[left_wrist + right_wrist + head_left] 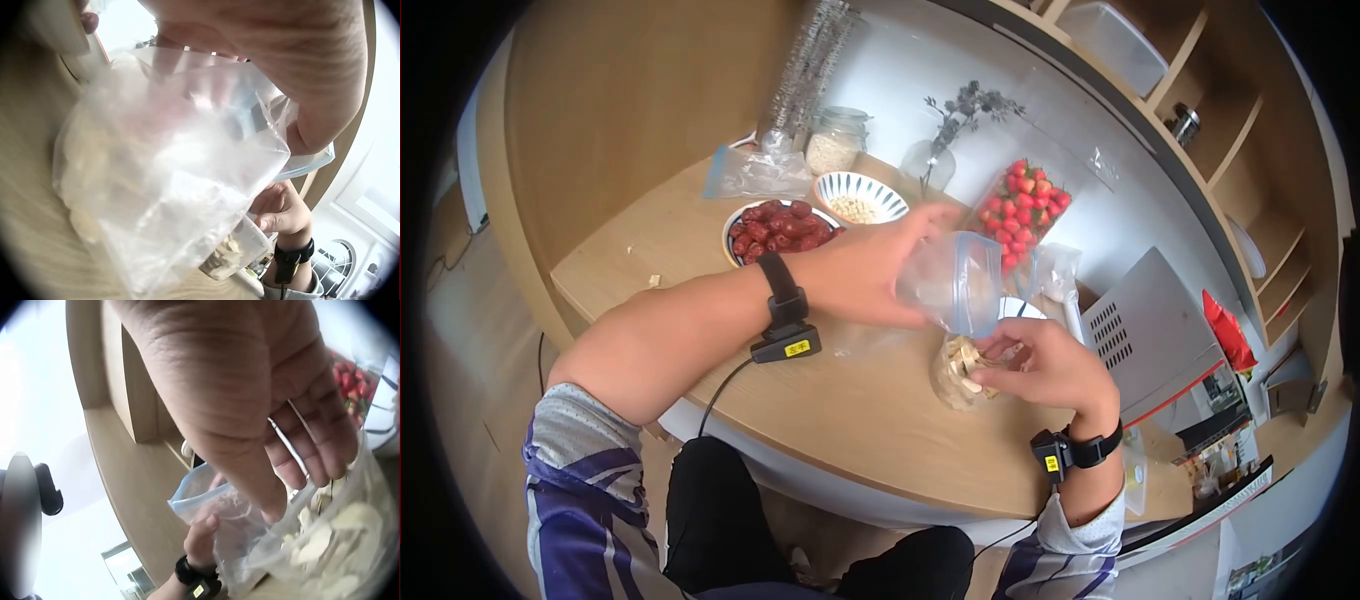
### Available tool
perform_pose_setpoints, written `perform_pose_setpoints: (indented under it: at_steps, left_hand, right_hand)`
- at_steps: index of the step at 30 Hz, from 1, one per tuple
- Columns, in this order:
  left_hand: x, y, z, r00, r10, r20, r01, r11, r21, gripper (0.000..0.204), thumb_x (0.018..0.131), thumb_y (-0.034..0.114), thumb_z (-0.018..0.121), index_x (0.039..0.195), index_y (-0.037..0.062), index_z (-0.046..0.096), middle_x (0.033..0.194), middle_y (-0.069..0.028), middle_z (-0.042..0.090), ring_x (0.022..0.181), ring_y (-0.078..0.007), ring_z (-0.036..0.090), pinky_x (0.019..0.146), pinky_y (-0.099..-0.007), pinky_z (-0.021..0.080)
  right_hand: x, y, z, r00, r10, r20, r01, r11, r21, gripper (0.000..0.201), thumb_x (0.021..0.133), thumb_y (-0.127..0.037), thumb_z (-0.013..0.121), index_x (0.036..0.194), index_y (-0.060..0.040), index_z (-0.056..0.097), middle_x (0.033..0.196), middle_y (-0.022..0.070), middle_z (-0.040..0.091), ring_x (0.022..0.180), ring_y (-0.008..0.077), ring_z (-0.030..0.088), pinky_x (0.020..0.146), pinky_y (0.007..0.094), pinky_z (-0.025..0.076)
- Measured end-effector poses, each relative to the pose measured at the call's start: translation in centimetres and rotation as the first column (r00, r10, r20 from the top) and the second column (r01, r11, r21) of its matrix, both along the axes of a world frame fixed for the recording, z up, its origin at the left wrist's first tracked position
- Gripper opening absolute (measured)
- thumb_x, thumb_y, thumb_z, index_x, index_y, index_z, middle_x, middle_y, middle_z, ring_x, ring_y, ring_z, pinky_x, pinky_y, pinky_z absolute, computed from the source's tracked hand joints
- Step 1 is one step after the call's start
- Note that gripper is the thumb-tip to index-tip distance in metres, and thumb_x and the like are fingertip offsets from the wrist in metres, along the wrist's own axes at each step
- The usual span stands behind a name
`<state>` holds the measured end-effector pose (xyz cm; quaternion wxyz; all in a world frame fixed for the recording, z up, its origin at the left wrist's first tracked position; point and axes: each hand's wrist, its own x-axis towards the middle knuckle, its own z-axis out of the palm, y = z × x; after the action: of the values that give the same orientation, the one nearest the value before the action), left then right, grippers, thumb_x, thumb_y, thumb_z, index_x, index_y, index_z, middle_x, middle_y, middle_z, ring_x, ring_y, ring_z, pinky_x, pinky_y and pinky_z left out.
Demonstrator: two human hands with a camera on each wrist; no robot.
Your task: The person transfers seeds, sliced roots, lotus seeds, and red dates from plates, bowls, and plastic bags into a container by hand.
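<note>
One zip bag (962, 285) is hanging just beyond the container (952, 388) of slices (963, 355), the left hand (870, 270) gripping it, probably steadying its mouth; the right hand (1052, 370) is reaching over the container, grip unclear.

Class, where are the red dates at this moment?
In the head view, the red dates are in a bowl on the table, left of centre, beside the striped bowl and just beyond the left forearm.

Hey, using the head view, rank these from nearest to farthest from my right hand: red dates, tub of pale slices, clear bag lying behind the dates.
1. Tub of pale slices: right at your right hand.
2. Red dates: off to the left.
3. Clear bag: left too, beyond the dates.
</note>
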<state>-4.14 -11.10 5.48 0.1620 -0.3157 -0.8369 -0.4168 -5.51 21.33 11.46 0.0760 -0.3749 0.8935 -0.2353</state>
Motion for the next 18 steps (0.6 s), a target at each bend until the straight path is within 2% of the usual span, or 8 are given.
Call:
perform_pose_setpoints:
  at_steps: [3, 4, 7, 10, 13, 16, 18]
  left_hand:
    - [-0.3, 0.3, -0.4, 1.000, 0.017, -0.014, -0.017, 0.999, -0.047, 0.124, 0.080, 0.013, 0.097, 0.180, 0.0078, 0.024, 0.158, -0.0227, 0.066, 0.148, -0.0355, 0.067, 0.125, -0.0457, 0.052]
    - [-0.3, 0.4, -0.4, 0.999, 0.009, -0.040, -0.011, 0.998, -0.054, 0.124, 0.080, 0.010, 0.096, 0.181, 0.0083, 0.023, 0.156, -0.0206, 0.067, 0.147, -0.0339, 0.067, 0.125, -0.0448, 0.051]
    - [0.0, 0.5, -0.3, 1.000, -0.012, -0.022, 0.011, 0.999, -0.035, 0.125, 0.079, 0.007, 0.096, 0.181, 0.0084, 0.023, 0.151, -0.0167, 0.068, 0.143, -0.0309, 0.068, 0.124, -0.0436, 0.052]
    - [-0.2, 0.5, -0.3, 0.999, -0.038, -0.033, 0.037, 0.999, -0.027, 0.126, 0.078, 0.005, 0.095, 0.181, 0.0093, 0.024, 0.145, -0.0131, 0.068, 0.140, -0.0280, 0.068, 0.123, -0.0421, 0.052]
    - [-0.4, 0.4, -0.4, 0.996, -0.062, -0.070, 0.061, 0.998, -0.019, 0.127, 0.076, 0.004, 0.095, 0.182, 0.0105, 0.024, 0.144, -0.0114, 0.068, 0.139, -0.0266, 0.068, 0.121, -0.0410, 0.052]
    - [-0.4, 0.2, -0.2, 0.998, -0.049, -0.048, 0.048, 0.998, -0.029, 0.128, 0.075, 0.003, 0.094, 0.182, 0.0116, 0.024, 0.145, -0.0109, 0.067, 0.140, -0.0269, 0.067, 0.123, -0.0406, 0.050]
    - [-0.3, -0.1, 0.0, 1.000, -0.008, -0.008, 0.008, 0.999, -0.037, 0.128, 0.074, 0.002, 0.093, 0.182, 0.0119, 0.024, 0.145, -0.0106, 0.067, 0.140, -0.0275, 0.067, 0.124, -0.0408, 0.049]
  right_hand:
    - [0.4, -0.6, -0.7, 0.978, 0.120, -0.170, -0.109, 0.991, 0.076, 0.039, 0.089, -0.024, 0.098, 0.110, 0.0027, 0.078, 0.088, 0.0144, 0.078, 0.082, 0.0276, 0.076, 0.075, 0.0398, 0.059]
    - [0.6, -0.9, -0.8, 0.965, 0.121, -0.234, -0.096, 0.989, 0.116, 0.040, 0.087, -0.024, 0.099, 0.107, 0.0034, 0.077, 0.086, 0.0195, 0.075, 0.081, 0.0359, 0.075, 0.075, 0.0444, 0.058]
    - [0.7, -0.8, -1.4, 0.955, 0.120, -0.270, -0.093, 0.990, 0.110, 0.039, 0.086, -0.024, 0.098, 0.103, 0.0033, 0.077, 0.085, 0.0196, 0.075, 0.080, 0.0387, 0.074, 0.074, 0.0463, 0.057]
    - [0.0, -0.8, -1.3, 0.971, 0.084, -0.226, -0.054, 0.989, 0.135, 0.036, 0.084, -0.021, 0.100, 0.102, 0.0028, 0.079, 0.084, 0.0177, 0.076, 0.078, 0.0363, 0.075, 0.073, 0.0444, 0.058]
    - [-0.2, -0.5, -1.6, 0.964, 0.092, -0.249, -0.091, 0.996, 0.016, 0.033, 0.083, -0.018, 0.101, 0.102, 0.0015, 0.083, 0.082, 0.0145, 0.078, 0.075, 0.0303, 0.075, 0.072, 0.0409, 0.059]
    - [-0.8, -0.4, -1.4, 0.980, 0.085, -0.179, -0.084, 0.996, 0.014, 0.029, 0.083, -0.014, 0.101, 0.103, 0.0001, 0.086, 0.083, 0.0120, 0.080, 0.074, 0.0229, 0.075, 0.072, 0.0370, 0.060]
    - [-1.5, -0.2, -1.8, 0.982, 0.105, -0.156, -0.116, 0.992, -0.059, 0.026, 0.084, -0.013, 0.100, 0.102, 0.0000, 0.087, 0.083, 0.0103, 0.080, 0.074, 0.0200, 0.074, 0.072, 0.0357, 0.059]
